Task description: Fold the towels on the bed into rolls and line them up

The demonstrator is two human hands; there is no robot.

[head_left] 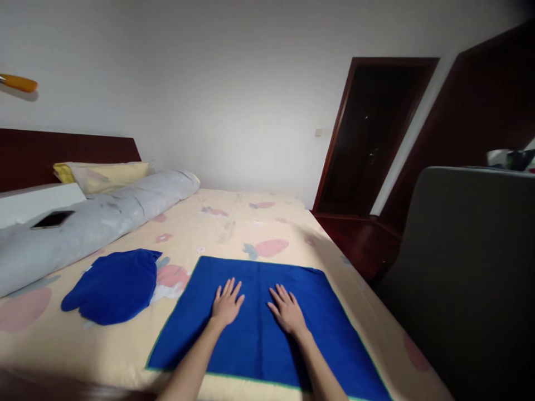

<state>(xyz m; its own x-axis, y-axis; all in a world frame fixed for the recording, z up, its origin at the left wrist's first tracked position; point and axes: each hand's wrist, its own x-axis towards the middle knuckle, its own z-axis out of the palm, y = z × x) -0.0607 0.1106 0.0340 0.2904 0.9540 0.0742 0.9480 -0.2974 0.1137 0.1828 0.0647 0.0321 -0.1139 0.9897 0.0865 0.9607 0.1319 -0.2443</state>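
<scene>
A blue cloth (259, 334) with a thin green edge lies spread out on the bed, a crease running down its middle. My left hand (227, 303) rests flat on it, left of the crease, fingers apart and holding nothing. Right of the crease, my right hand (288, 310) also lies on the cloth with its fingers spread and nothing in it. Another blue fabric piece (115, 287), loosely bunched with a rounded outline, sits on the bed farther left, touched by neither hand.
The bed's patterned sheet (234, 231) surrounds both fabrics. A long grey roll (125, 206) bears a phone (53, 219) at the left, near a yellow pillow (104, 174). A dark chair-like panel (468, 267) stands at the right; a door (363, 139) is behind.
</scene>
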